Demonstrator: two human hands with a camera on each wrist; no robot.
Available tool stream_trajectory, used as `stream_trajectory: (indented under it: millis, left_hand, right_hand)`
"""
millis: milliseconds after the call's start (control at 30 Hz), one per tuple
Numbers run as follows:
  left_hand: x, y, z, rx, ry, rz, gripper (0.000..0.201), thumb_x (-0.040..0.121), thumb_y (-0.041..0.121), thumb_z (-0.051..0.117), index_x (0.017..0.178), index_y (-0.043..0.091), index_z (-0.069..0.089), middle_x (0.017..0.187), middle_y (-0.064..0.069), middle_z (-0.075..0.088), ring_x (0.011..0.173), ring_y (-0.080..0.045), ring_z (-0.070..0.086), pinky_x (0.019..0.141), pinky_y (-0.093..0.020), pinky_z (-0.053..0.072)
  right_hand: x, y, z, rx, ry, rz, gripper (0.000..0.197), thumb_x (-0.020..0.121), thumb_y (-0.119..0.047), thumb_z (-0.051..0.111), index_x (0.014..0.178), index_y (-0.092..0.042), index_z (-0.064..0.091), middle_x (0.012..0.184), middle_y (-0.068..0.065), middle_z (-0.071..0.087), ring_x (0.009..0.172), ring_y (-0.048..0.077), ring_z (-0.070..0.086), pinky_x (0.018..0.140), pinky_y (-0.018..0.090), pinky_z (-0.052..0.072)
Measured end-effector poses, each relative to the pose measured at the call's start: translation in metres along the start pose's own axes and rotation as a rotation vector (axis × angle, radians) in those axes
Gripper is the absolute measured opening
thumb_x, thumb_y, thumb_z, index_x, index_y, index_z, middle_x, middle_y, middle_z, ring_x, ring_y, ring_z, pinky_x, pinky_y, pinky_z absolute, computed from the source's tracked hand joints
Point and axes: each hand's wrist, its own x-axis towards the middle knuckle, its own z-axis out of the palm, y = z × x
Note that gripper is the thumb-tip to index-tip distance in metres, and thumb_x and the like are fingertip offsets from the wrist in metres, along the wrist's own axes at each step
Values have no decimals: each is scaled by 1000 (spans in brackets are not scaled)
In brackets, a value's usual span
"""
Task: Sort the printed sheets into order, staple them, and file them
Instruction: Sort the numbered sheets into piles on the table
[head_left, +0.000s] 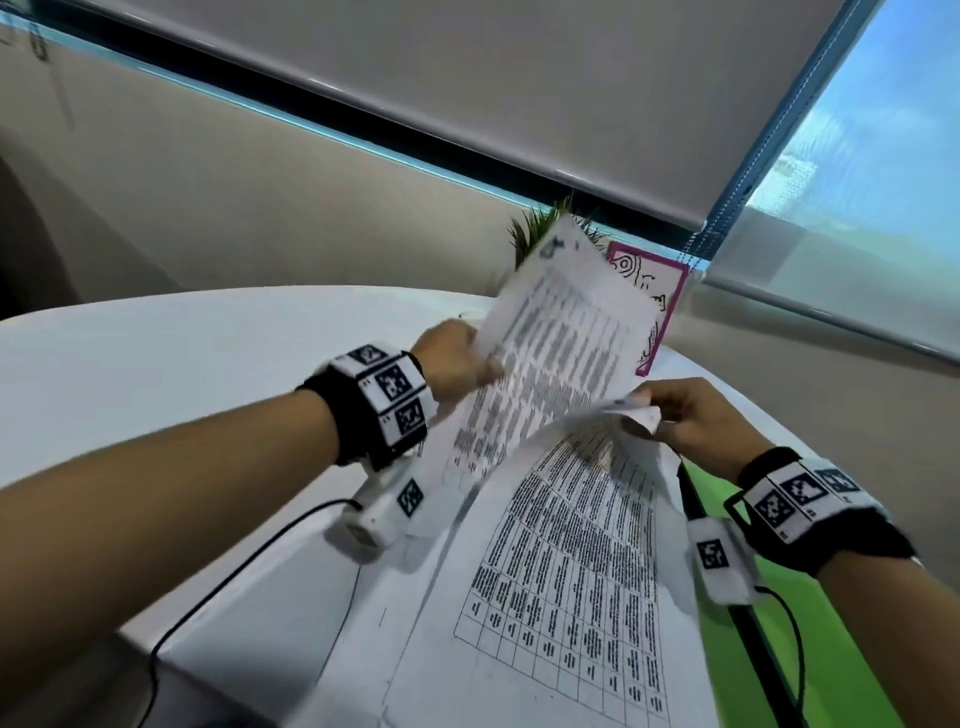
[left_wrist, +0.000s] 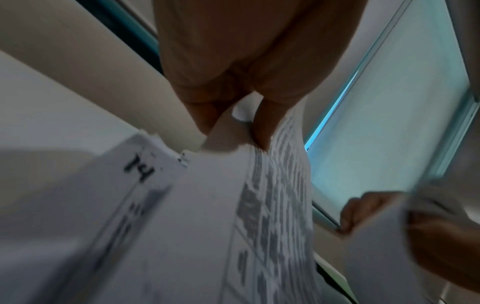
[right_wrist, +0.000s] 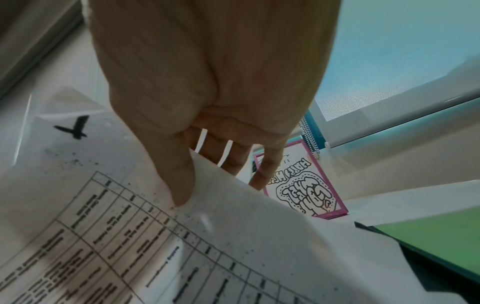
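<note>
Printed sheets with tables lie in a pile (head_left: 566, 597) on the white table (head_left: 156, 353). My left hand (head_left: 457, 358) pinches one sheet (head_left: 550, 364) by its edge and holds it lifted and tilted over the pile; the same sheet (left_wrist: 272, 195) hangs from that hand (left_wrist: 249, 123) in the left wrist view, beside a page numbered 14 (left_wrist: 140, 168). My right hand (head_left: 680, 415) pinches the curled top corner of the upper sheets of the pile. In the right wrist view its thumb (right_wrist: 182, 185) lies on the printed sheet (right_wrist: 155, 236), fingers behind.
A green folder (head_left: 841, 649) with a dark edge lies right of the pile, partly under my right wrist. A pink-framed card (head_left: 654, 306) and a small plant (head_left: 535, 234) stand at the table's far edge, below a window blind. A black cable (head_left: 218, 587) crosses the table front.
</note>
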Motion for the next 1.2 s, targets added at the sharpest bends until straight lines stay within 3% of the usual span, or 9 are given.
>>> stream_trajectory:
  millis: [100,200,400,500,633,833,1000,1067,1200]
  left_hand:
    - [-8,-11,19,82,-182,-67,19,84,29,73,81,13,65,77,-5,69,67,-20,64,65,-32,53]
    - [-15,-19,31,98,-266,-102,11,83,15,71,79,6,66,70,-7,64,58,-20,56,52,-23,42]
    - [-27,-21,35,160,-343,-87,24,80,18,73,61,13,60,48,5,56,44,-9,50,43,-12,35]
    - [-24,-23,28,243,-218,7,13,79,21,76,78,14,65,69,-2,65,59,-13,58,59,-24,50]
    - [-16,-27,14,171,-240,0,6,86,10,69,85,4,69,67,-7,68,54,-17,61,67,-35,57]
    - [20,-34,-27,772,20,65,40,86,18,66,126,17,59,125,-6,59,114,-26,56,90,-32,45]
    - [25,-36,-43,769,27,82,7,78,20,74,80,24,69,90,-2,69,92,-26,64,78,-34,54]
    - [27,-37,-43,743,62,125,21,80,24,73,64,24,60,76,1,64,85,-25,63,70,-31,50]
    - [25,-34,-40,803,100,181,35,93,39,57,68,15,59,76,-4,60,80,-29,58,63,-29,36]
  right_hand:
    - [0,6,-3,5,20,30,14,83,-8,71,96,-4,72,94,21,71,81,18,66,81,32,54]
    - [5,16,-4,-82,63,36,14,82,-4,73,95,-7,72,99,13,71,93,27,67,88,40,53]
    - [14,24,2,-226,124,-30,9,79,-3,74,88,-2,72,121,-9,62,103,-2,60,79,10,49]
    - [15,33,7,-216,103,4,8,79,3,72,82,-4,69,118,-11,65,104,7,63,83,18,50]
    - [15,35,13,-169,79,57,9,82,0,71,83,-8,67,108,-4,71,99,18,67,89,38,54]
    - [15,29,15,-180,56,66,28,83,-7,71,76,-35,68,95,-6,75,95,17,68,89,42,53]
    - [14,27,18,-226,62,73,22,83,-6,71,79,-28,68,90,-4,75,90,17,69,88,45,53]
    - [14,25,19,-228,58,78,21,82,-6,71,79,-26,69,89,-4,75,89,17,69,87,45,53]
    - [13,21,20,-209,48,69,15,82,-8,73,79,-22,70,90,-7,75,90,15,69,87,45,53]
